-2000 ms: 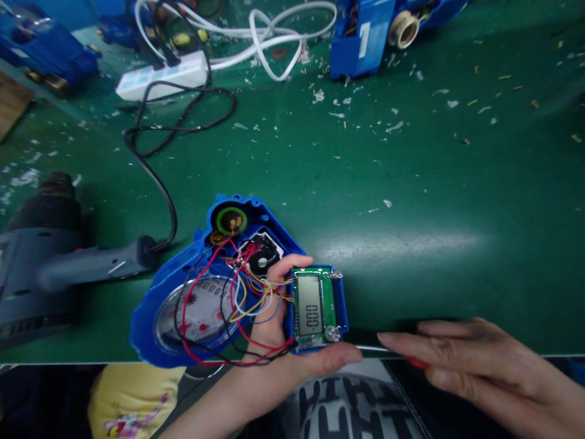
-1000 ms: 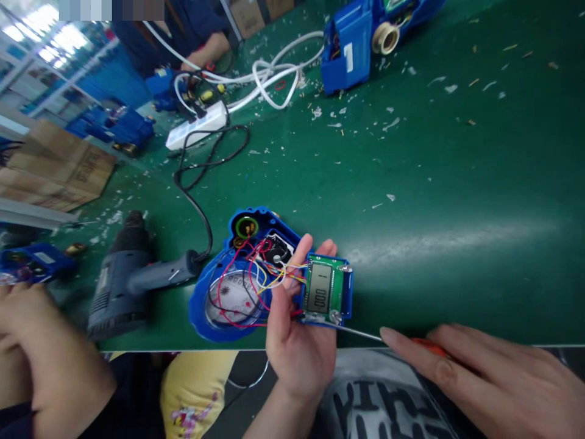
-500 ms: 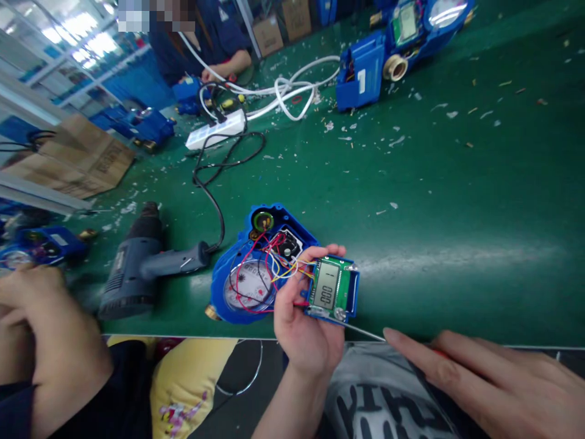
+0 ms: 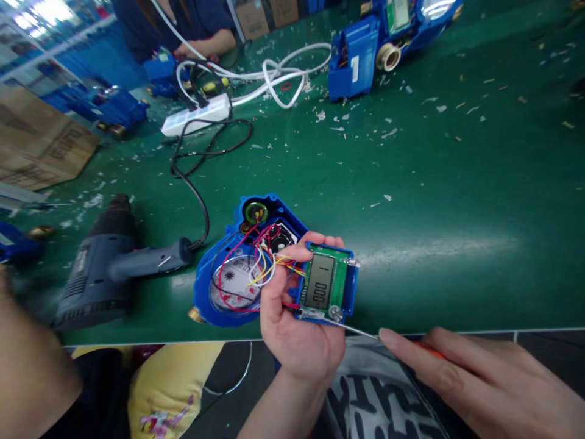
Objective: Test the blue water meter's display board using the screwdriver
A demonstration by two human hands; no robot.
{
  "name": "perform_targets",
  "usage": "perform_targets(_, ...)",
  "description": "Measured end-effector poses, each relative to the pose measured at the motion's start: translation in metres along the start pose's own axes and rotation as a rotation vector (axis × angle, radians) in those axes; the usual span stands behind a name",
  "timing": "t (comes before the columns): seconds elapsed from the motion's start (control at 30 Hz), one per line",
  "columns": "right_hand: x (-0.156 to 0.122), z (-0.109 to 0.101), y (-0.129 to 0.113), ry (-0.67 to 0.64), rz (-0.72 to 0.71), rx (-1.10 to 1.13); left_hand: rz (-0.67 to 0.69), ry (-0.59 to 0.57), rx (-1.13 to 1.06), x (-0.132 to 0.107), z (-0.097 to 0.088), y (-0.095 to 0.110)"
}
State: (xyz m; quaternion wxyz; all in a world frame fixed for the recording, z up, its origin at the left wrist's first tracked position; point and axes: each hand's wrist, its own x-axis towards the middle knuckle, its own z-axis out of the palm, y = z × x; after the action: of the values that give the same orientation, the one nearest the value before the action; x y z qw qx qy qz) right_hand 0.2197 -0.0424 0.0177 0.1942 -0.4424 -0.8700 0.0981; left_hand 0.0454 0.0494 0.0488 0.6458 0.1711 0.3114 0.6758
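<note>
My left hand [image 4: 292, 317] holds a small blue module with a green circuit board and an LCD [image 4: 325, 284] at the near table edge. Coloured wires [image 4: 262, 268] run from it into an open blue water meter housing [image 4: 228, 280] with a round dial, lying on the green table [image 4: 411, 195]. My right hand [image 4: 475, 384] grips a screwdriver with an orange handle; its thin metal shaft [image 4: 359, 330] reaches left to a screw at the module's lower corner.
A grey heat gun [image 4: 105, 268] lies left of the meter, its black cord running to a white power strip [image 4: 192, 116]. More blue meters [image 4: 365, 49] stand at the far side. Another person's arm [image 4: 31, 372] is at lower left; a co-worker sits at the far edge.
The view has swung slightly. My left hand has tilted the LCD module and shifted its grip. The neighbour's hand at the left has dropped lower. The screwdriver stays at the module's corner.
</note>
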Motion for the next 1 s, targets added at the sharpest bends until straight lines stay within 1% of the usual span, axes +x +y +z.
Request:
perform_targets(0.23, 0.001, 0.003, -0.005, 0.061, 0.083, 0.085, -0.013, 0.028, 0.007, 0.001, 0.004, 0.001)
perform_targets(0.43, 0.001, -0.003, -0.005, 0.024, 0.092, 0.193, -0.034, 0.041, -0.031, 0.002, 0.005, 0.001)
perform_targets(0.63, 0.004, 0.001, -0.012, 0.066, 0.127, 0.281, -0.028, 0.071, -0.013, 0.002, 0.005, 0.001)
perform_targets(0.73, 0.003, 0.003, -0.014, 0.088, 0.142, 0.275, -0.022, 0.087, 0.017, 0.002, 0.007, 0.000)
perform_targets(0.83, 0.001, 0.002, -0.010, 0.085, 0.132, 0.232, -0.025, 0.113, 0.019, 0.003, 0.007, 0.001)
perform_targets(1.0, 0.006, -0.004, 0.004, 0.069, 0.006, 0.094, -0.029, 0.078, -0.001, 0.003, 0.006, 0.002)
